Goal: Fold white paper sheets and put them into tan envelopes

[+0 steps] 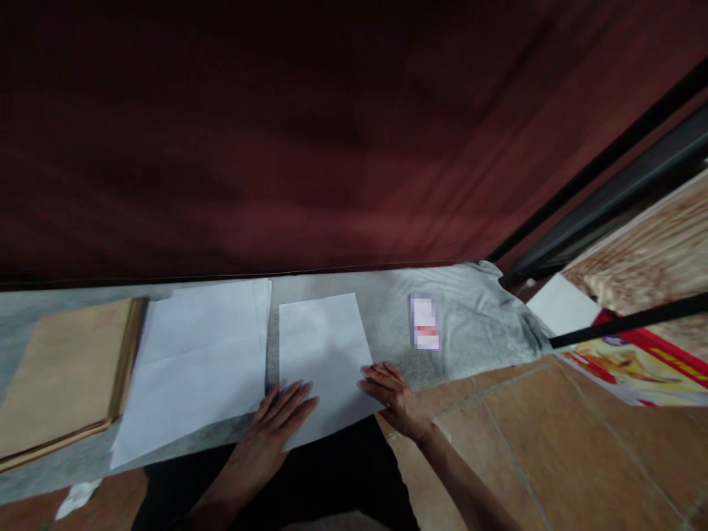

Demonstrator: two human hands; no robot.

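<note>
A white sheet of paper (pixel 321 339) lies on the grey cloth in front of me, its near edge reaching over my lap. My left hand (pixel 279 417) rests flat on its lower left part, fingers stretched out. At the lower right edge, my right hand (pixel 395 398) lies with its fingers extended and the tips touching the paper. Left of this sheet is a stack of larger white papers (pixel 199 369), slightly uneven at the edges. Whether the sheet under my hands is single or folded I cannot tell.
A pile of brown envelopes (pixel 71 369) sits at the far left. A phone-sized item with a blurred face (pixel 425 322) lies on the grey cloth (pixel 476 324) to the right. Beyond are a dark red curtain (pixel 276 147), black bars (pixel 636 321) and a colourful printed box (pixel 636 365).
</note>
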